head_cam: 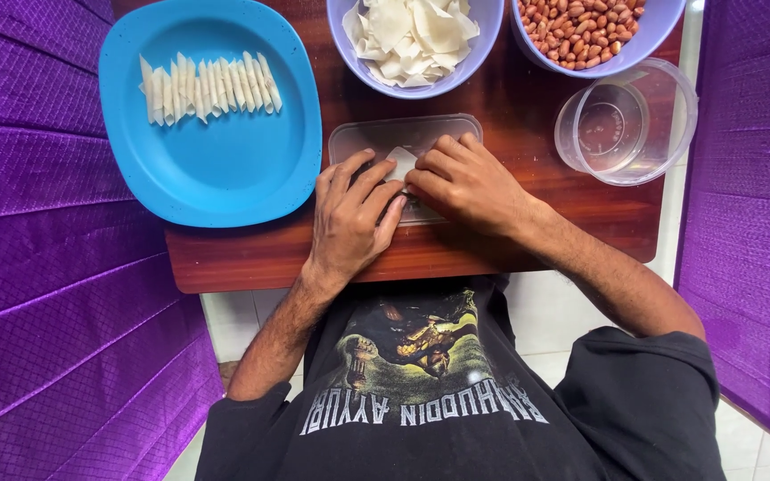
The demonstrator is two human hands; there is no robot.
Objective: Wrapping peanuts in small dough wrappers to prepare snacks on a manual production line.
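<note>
plate [216, 169] left of lid [403, 134], bowls [483, 36] behind

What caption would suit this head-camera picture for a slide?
Both hands, left hand and right hand, press a white wrapper on a clear lid, beside a blue plate of rolled pieces.

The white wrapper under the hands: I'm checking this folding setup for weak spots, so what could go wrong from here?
The thin white wrapper sits pinched between the left hand and right hand; hard pressing might tear it. The clear lid beneath may slide on the wooden table. The clear tub overhangs the table's edge, so a nudge could tip it off.
</note>
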